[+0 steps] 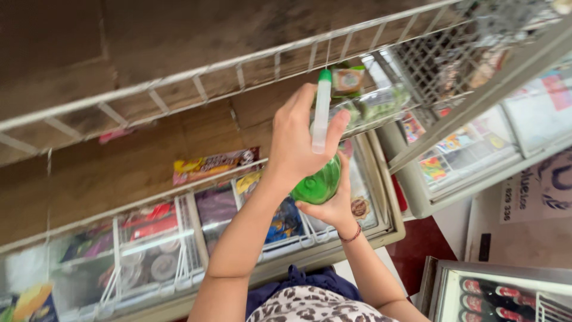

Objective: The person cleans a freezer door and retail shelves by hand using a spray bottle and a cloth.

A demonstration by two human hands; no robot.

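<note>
Both my hands hold one item in front of a wire rack: a shiny green ball-shaped container [317, 185] with a long white tube [322, 113] rising from it, tipped by a green cap. My left hand [296, 140] wraps around the tube near its base, thumb against the tube's side. My right hand [335, 210], with a thin bracelet at the wrist, cups the green ball from below. The item is lifted just under the upper wire shelf [238, 68].
Cardboard lines the rack, where a yellow-and-red packet [214, 165] lies. Below are a glass-topped chest freezer [381, 197] with wire dividers and wrapped goods, a second freezer [476, 161] at right, and a cooler of red-capped bottles [494, 295] at bottom right.
</note>
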